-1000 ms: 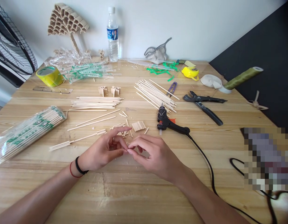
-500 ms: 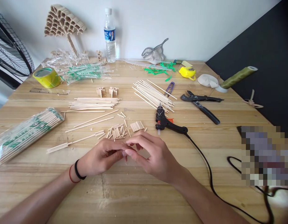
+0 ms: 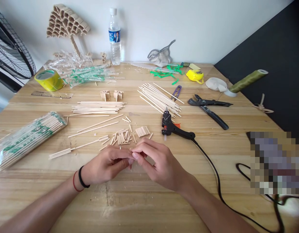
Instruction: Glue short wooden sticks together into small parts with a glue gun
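Note:
My left hand [image 3: 112, 163] and my right hand [image 3: 157, 160] meet over the near middle of the table. The fingers of both are closed, with the right fingertips touching the left ones. Whatever they pinch is hidden or too small to name. Just beyond them lie a heap of short cut stick pieces [image 3: 122, 137] and a neat row of short pieces [image 3: 142, 131]. Left of these are a joined stick assembly [image 3: 79, 147] and two loose long sticks [image 3: 96, 127]. A black hot glue gun [image 3: 176, 127] rests on the table right of the short pieces.
Stick bundles [image 3: 98, 107] [image 3: 159, 98] lie farther back, near black pliers [image 3: 209, 108] and purple snips [image 3: 176, 93]. A packed bag of sticks [image 3: 30, 139] is at left. Tape [image 3: 49, 81], a water bottle [image 3: 114, 38] and a stick-built tree [image 3: 67, 24] stand behind. The glue gun's cord [image 3: 216, 171] runs right.
My right thumb and fingers have shifted slightly along the left fingertips and drawn closer together. The things on the table stay where they were.

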Motion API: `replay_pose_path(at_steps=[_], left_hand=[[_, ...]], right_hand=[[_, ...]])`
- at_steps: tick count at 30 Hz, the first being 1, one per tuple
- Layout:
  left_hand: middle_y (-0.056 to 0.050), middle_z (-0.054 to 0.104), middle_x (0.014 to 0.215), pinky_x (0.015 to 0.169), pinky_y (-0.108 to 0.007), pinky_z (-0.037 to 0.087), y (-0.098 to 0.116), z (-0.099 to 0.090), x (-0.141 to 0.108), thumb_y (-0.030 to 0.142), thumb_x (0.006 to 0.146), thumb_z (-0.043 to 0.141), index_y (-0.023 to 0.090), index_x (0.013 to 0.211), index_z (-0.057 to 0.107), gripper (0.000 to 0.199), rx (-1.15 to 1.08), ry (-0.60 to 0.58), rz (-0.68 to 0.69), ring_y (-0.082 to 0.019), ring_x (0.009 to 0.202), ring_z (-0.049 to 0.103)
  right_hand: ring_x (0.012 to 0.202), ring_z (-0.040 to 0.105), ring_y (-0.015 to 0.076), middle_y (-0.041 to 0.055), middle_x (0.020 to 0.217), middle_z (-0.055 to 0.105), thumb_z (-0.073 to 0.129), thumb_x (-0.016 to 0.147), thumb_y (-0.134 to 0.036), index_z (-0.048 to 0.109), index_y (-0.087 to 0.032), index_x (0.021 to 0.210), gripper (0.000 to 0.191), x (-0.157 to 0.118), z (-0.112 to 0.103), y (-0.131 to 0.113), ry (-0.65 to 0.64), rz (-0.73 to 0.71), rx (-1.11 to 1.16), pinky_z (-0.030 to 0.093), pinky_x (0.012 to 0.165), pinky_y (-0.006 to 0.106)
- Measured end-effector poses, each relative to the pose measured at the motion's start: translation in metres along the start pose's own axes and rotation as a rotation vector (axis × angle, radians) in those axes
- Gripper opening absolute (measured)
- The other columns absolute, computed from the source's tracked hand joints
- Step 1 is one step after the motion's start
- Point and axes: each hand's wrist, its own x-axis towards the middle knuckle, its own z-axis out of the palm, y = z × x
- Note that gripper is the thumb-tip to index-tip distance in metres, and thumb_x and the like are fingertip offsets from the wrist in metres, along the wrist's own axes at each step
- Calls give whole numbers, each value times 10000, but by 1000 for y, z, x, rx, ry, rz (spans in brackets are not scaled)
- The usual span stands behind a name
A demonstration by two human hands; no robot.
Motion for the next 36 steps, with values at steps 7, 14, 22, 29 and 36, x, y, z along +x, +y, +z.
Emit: replay_pose_path(at_steps=[7, 14, 22, 29, 36], left_hand=[[-13, 605, 735, 669, -224, 404, 3, -1, -2, 281, 1069, 500, 137, 827, 676, 332, -65, 1, -16, -125, 687, 523], [-7, 611, 784, 711, -212, 419, 4, -3, -1, 238, 1075, 475, 134, 846, 658, 311, -104, 11, 0, -117, 728, 543], [4, 570, 750, 700, -220, 409, 1, -2, -2, 248, 1082, 439, 154, 784, 587, 346, -59, -9, -10, -116, 705, 523], [7, 569, 737, 670, -219, 396, 2, -1, -2, 223, 1066, 424, 160, 786, 585, 328, -14, -25, -21, -114, 676, 508], [7, 573, 731, 670, -209, 409, 3, -2, -1, 221, 1069, 433, 154, 773, 600, 346, -31, -13, -15, -110, 676, 515]], right_hand=[[767, 620, 157, 45, 833, 665, 552, 1020, -96, 673, -159, 933, 162, 0, -1, 0, 47, 12, 24, 496, 717, 279], [716, 581, 157, 41, 822, 646, 626, 966, -99, 671, -156, 930, 81, -1, -1, 1, 32, 6, 0, 488, 677, 290], [674, 585, 134, 18, 778, 639, 632, 953, -79, 658, -165, 894, 108, -3, 3, 3, 35, -7, -34, 490, 652, 262], [667, 580, 128, 12, 774, 616, 577, 911, -53, 595, -182, 843, 147, -1, 8, 3, 42, -5, -59, 492, 640, 249], [633, 523, 122, -23, 740, 530, 542, 890, -74, 519, -214, 811, 162, -2, 9, 4, 22, 28, -24, 427, 586, 240]])
